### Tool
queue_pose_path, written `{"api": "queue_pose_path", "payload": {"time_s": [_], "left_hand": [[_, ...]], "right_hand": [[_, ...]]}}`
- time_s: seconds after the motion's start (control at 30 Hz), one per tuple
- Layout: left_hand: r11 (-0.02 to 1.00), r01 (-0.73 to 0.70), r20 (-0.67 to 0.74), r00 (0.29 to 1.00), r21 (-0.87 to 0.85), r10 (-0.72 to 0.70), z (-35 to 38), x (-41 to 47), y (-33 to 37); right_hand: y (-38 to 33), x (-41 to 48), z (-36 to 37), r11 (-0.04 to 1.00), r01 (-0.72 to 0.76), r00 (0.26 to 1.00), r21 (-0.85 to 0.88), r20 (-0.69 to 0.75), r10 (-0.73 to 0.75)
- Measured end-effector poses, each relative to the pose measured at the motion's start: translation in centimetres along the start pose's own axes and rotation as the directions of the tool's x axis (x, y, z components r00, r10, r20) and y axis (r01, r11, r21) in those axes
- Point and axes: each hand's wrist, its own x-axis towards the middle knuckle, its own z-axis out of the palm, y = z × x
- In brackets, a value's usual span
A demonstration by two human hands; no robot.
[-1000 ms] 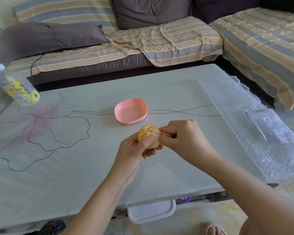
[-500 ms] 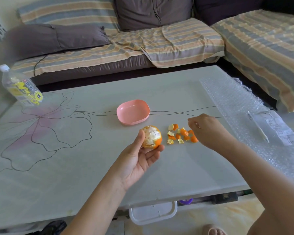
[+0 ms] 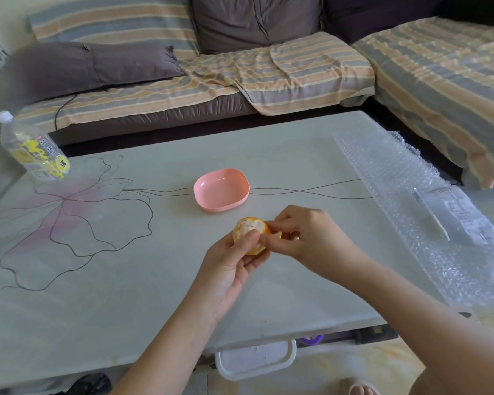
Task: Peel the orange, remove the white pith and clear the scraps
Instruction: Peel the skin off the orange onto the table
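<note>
- The bottle (image 3: 32, 146) stands at the far left corner of the table (image 3: 126, 295). Its yellow label carries dark characters that are too blurred to read.
- A clear packet (image 3: 465, 220) lies on the bubble wrap (image 3: 405, 178) along the table's right side. Its printed lines are too small to make out. A thin white stick (image 3: 437, 223) lies with it, in or on it I cannot tell.
- The orange (image 3: 248, 228) is held above the table, just nearer than the pink dish (image 3: 221, 189). White pith shows on its top, and peel shows on its lower and right sides.
- The left hand (image 3: 231, 272) cups the orange from below, fingers curled under it and thumb (image 3: 250, 238) pressed on its front.
- The right hand (image 3: 308, 238) pinches at the orange's right edge with its fingers (image 3: 265, 239), on what seems to be a flap of peel. The hand hides the table behind it.
- The pink dish shows only its bare inside.
- A white tub (image 3: 255, 359) sits under the table's near edge, partly covered by it, so its contents are hard to tell.
- A foot (image 3: 357, 389) is cut off by the bottom edge.
</note>
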Motion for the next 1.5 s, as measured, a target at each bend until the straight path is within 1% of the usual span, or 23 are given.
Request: {"api": "queue_pose_path", "payload": {"time_s": [0.1, 0.2, 0.3, 0.43, 0.5, 0.57, 0.67, 0.7, 0.83, 0.97, 1.07, 1.13, 1.2, 1.3, 1.37, 1.5], "left_hand": [[0.992, -0.078, -0.010, 0.997, 0.101, 0.079, -0.1, 0.1, -0.3], [0.986, -0.104, -0.013, 0.994, 0.133, 0.107, 0.1, 0.2, -0.7], [0.987, -0.118, -0.007, 0.993, 0.112, 0.119, 0.4, 0.1, -0.9], [0.988, -0.125, 0.007, 0.992, 0.094, 0.124, 0.7, -0.1, -0.8], [0.987, -0.131, 0.012, 0.991, 0.095, 0.130, 0.7, -0.2, -0.8], [0.986, -0.136, 0.014, 0.991, 0.101, 0.135, 0.5, -0.1, -0.7], [0.982, -0.153, 0.017, 0.988, 0.114, 0.152, 0.0, -0.1, -0.6], [0.979, -0.157, 0.017, 0.988, 0.127, 0.156, -0.1, -0.1, -0.6], [0.966, -0.185, 0.043, 0.983, 0.180, 0.180, 0.1, -0.2, -0.8], [0.970, -0.180, 0.035, 0.984, 0.165, 0.176, 0.3, -0.1, -0.7], [0.976, -0.168, 0.034, 0.986, 0.136, 0.165, 0.3, 0.0, -0.6], [0.980, -0.154, 0.042, 0.988, 0.127, 0.150, 0.2, 0.1, -0.5], [0.979, -0.143, 0.050, 0.989, 0.144, 0.137, 0.2, 0.1, -0.3], [0.978, -0.129, 0.061, 0.991, 0.166, 0.120, 0.4, 0.2, -0.3], [0.988, -0.094, 0.047, 0.995, 0.126, 0.089, 0.5, 0.1, -0.3], [0.998, 0.036, 0.070, 0.997, -0.051, -0.032, 1.0, -0.2, 0.0]], "right_hand": [[-0.3, -0.4, 0.3, 0.988, 0.038, 0.999, -0.149, -0.023, -0.042], [-0.7, -0.6, 1.0, 0.962, 0.090, 0.990, -0.257, -0.084, -0.115], [-0.9, -0.8, 1.4, 0.943, 0.100, 0.978, -0.319, -0.142, -0.152], [-1.1, -0.9, 1.4, 0.934, 0.111, 0.966, -0.339, -0.185, -0.181], [-1.1, -0.8, 1.5, 0.939, 0.120, 0.965, -0.321, -0.186, -0.186], [-1.2, -0.7, 1.3, 0.956, 0.108, 0.974, -0.273, -0.165, -0.158], [-1.1, -0.6, 0.7, 0.988, 0.075, 0.994, -0.137, -0.065, -0.085], [-1.1, -0.6, 0.6, 0.992, 0.063, 0.996, -0.111, -0.053, -0.069], [-1.3, -0.7, 0.4, 0.995, 0.007, 0.998, -0.102, -0.061, -0.014], [-1.1, -0.7, 0.2, 0.993, 0.023, 0.996, -0.119, -0.079, -0.032], [-0.7, -0.7, -0.2, 0.997, 0.040, 0.999, -0.072, -0.020, -0.042], [-0.4, -0.7, -0.5, 0.999, 0.024, 1.000, -0.039, 0.006, -0.024], [-0.4, -0.8, -0.7, 0.999, 0.003, 1.000, -0.041, -0.010, -0.003], [-0.7, -0.8, -0.5, 0.994, -0.009, 0.998, -0.105, -0.056, 0.003], [-0.9, -0.7, -0.3, 0.992, -0.023, 0.996, -0.126, -0.084, 0.012], [-0.6, -0.1, -0.7, 0.999, -0.042, 0.994, -0.028, -0.106, 0.039]]}}
